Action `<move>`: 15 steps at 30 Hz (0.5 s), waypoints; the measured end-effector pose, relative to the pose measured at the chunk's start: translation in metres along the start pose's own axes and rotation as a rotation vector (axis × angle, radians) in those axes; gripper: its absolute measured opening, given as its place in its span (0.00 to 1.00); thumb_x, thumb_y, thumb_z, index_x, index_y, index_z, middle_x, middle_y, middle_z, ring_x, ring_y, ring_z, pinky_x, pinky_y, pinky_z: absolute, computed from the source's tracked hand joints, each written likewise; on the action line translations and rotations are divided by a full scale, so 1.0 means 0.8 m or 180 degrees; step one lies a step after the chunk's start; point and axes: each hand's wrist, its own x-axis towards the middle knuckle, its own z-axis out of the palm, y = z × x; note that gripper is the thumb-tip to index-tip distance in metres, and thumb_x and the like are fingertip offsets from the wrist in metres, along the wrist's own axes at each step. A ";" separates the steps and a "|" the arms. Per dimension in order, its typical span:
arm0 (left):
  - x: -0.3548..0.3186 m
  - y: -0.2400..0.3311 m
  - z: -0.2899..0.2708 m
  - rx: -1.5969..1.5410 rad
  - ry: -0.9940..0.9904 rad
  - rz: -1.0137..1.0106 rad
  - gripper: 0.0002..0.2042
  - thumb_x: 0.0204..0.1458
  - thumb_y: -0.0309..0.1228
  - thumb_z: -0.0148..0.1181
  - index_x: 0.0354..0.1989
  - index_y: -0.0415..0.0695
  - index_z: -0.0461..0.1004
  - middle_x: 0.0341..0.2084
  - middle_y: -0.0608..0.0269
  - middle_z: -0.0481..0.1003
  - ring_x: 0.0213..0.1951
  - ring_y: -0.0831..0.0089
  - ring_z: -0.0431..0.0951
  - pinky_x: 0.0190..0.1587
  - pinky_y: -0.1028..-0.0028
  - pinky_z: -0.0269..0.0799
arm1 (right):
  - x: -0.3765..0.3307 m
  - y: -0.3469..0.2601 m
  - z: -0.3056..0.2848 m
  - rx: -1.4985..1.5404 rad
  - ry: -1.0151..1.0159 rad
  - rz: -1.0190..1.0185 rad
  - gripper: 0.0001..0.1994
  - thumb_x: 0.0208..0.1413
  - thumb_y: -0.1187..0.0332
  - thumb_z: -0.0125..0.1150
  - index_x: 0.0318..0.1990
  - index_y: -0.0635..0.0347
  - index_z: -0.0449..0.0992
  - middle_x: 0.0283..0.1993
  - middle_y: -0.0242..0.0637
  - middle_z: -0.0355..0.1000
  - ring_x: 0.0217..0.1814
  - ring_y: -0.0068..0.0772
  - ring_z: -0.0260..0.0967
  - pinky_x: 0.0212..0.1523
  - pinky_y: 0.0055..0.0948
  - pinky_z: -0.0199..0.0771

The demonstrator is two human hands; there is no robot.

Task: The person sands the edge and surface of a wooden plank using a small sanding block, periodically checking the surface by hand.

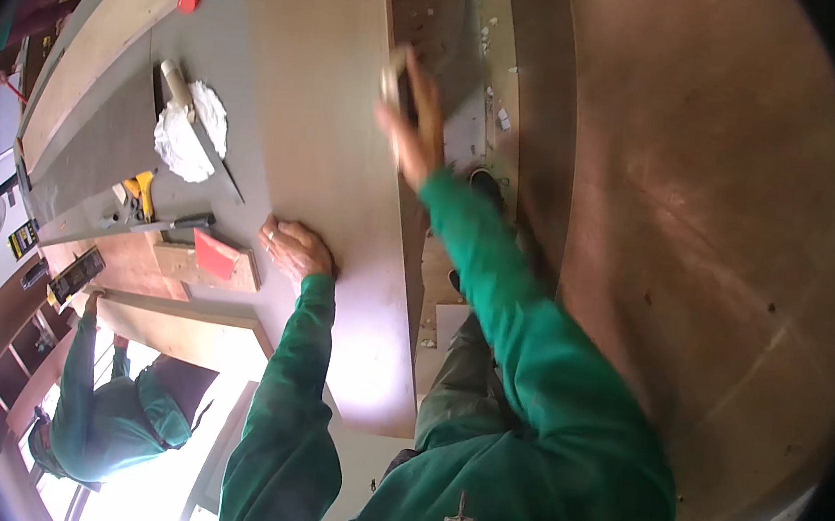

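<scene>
A long, smooth wooden panel (322, 101) lies on the grey workbench in front of me. Flat on its left edge rests my left hand (298, 247), fingers stretched out and holding nothing. At the panel's right edge, farther away, my right hand (416, 120) is closed around a small pale block (392, 79). The block is pressed against or beside that edge; motion blur hides its exact kind. My right arm reaches well forward, while the left arm stays nearer my body.
Left of the panel lie a white cloth (191, 138), a yellow-handled tool (145, 194), a dark-handled tool (190, 224) and a red sheet (215, 255) on a wooden piece. A red cap (189, 2) sits farther back. A co-worker in green (115, 422) stands at lower left.
</scene>
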 end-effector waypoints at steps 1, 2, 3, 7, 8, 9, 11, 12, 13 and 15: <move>0.001 0.005 -0.002 -0.0027 -0.0012 -0.0013 0.18 0.57 0.33 0.38 0.47 0.32 0.68 0.43 0.41 0.68 0.47 0.45 0.67 0.51 0.54 0.61 | -0.060 0.002 -0.009 -0.0282 -0.0020 0.0014 0.41 0.46 0.57 0.66 0.69 0.48 0.53 0.61 0.50 0.55 0.65 0.48 0.53 0.63 0.42 0.57; 0.001 0.004 -0.003 -0.0020 -0.0006 -0.0033 0.18 0.57 0.33 0.38 0.47 0.32 0.67 0.43 0.41 0.68 0.46 0.45 0.67 0.50 0.54 0.61 | -0.092 0.007 -0.013 -0.0534 -0.0059 0.0044 0.41 0.46 0.59 0.66 0.69 0.48 0.53 0.59 0.49 0.57 0.64 0.47 0.54 0.62 0.41 0.58; 0.002 0.001 -0.002 -0.0002 -0.0035 -0.0033 0.18 0.57 0.33 0.38 0.46 0.32 0.67 0.42 0.42 0.68 0.46 0.45 0.67 0.50 0.54 0.61 | -0.085 0.007 -0.011 -0.0424 -0.0018 0.0079 0.41 0.46 0.58 0.66 0.69 0.49 0.53 0.59 0.49 0.57 0.63 0.47 0.54 0.62 0.41 0.58; 0.003 0.001 0.004 -0.0065 0.0001 0.0094 0.17 0.57 0.34 0.38 0.46 0.34 0.66 0.41 0.42 0.67 0.45 0.46 0.67 0.49 0.55 0.62 | 0.059 -0.009 0.004 -0.0077 0.0161 0.0188 0.43 0.44 0.53 0.67 0.68 0.49 0.54 0.61 0.52 0.55 0.63 0.50 0.54 0.63 0.42 0.56; 0.003 0.003 0.005 -0.0104 -0.0014 0.0141 0.17 0.57 0.34 0.38 0.46 0.34 0.66 0.41 0.42 0.67 0.45 0.46 0.67 0.49 0.54 0.62 | 0.109 -0.013 0.008 -0.0132 0.0331 0.0048 0.43 0.44 0.52 0.67 0.68 0.48 0.55 0.61 0.52 0.55 0.63 0.50 0.54 0.63 0.42 0.56; 0.003 0.005 0.007 -0.0137 -0.0058 0.0193 0.17 0.57 0.34 0.37 0.46 0.34 0.66 0.41 0.42 0.67 0.45 0.46 0.67 0.49 0.54 0.62 | 0.136 -0.013 0.005 -0.0384 0.0379 -0.0114 0.43 0.44 0.51 0.67 0.68 0.47 0.55 0.61 0.52 0.55 0.63 0.50 0.54 0.62 0.41 0.56; 0.007 0.011 0.007 -0.0120 -0.0111 0.0171 0.17 0.57 0.34 0.37 0.46 0.34 0.66 0.41 0.42 0.66 0.45 0.46 0.67 0.49 0.54 0.62 | 0.180 -0.018 0.002 -0.0886 0.0431 -0.0517 0.42 0.43 0.50 0.67 0.68 0.46 0.56 0.61 0.52 0.54 0.63 0.50 0.54 0.62 0.41 0.57; 0.005 0.012 0.001 -0.0068 -0.0080 0.0057 0.17 0.57 0.34 0.37 0.46 0.34 0.66 0.41 0.42 0.66 0.45 0.47 0.67 0.48 0.54 0.61 | 0.153 -0.024 0.013 -0.0256 0.0305 -0.0115 0.41 0.43 0.52 0.68 0.67 0.45 0.57 0.62 0.52 0.54 0.63 0.50 0.54 0.63 0.41 0.56; 0.005 0.015 -0.001 -0.0045 -0.0087 -0.0018 0.17 0.57 0.34 0.37 0.46 0.34 0.66 0.41 0.42 0.66 0.44 0.47 0.66 0.48 0.54 0.61 | 0.116 -0.018 0.014 -0.0063 0.0260 -0.0027 0.41 0.43 0.53 0.68 0.67 0.45 0.57 0.61 0.52 0.54 0.63 0.50 0.54 0.62 0.42 0.56; 0.004 0.004 0.001 -0.0061 -0.0029 0.0115 0.17 0.57 0.34 0.37 0.46 0.33 0.65 0.41 0.42 0.66 0.44 0.46 0.66 0.49 0.54 0.61 | 0.023 -0.005 0.004 -0.0233 0.0144 0.0040 0.43 0.41 0.56 0.69 0.68 0.44 0.56 0.60 0.53 0.54 0.61 0.50 0.56 0.61 0.44 0.59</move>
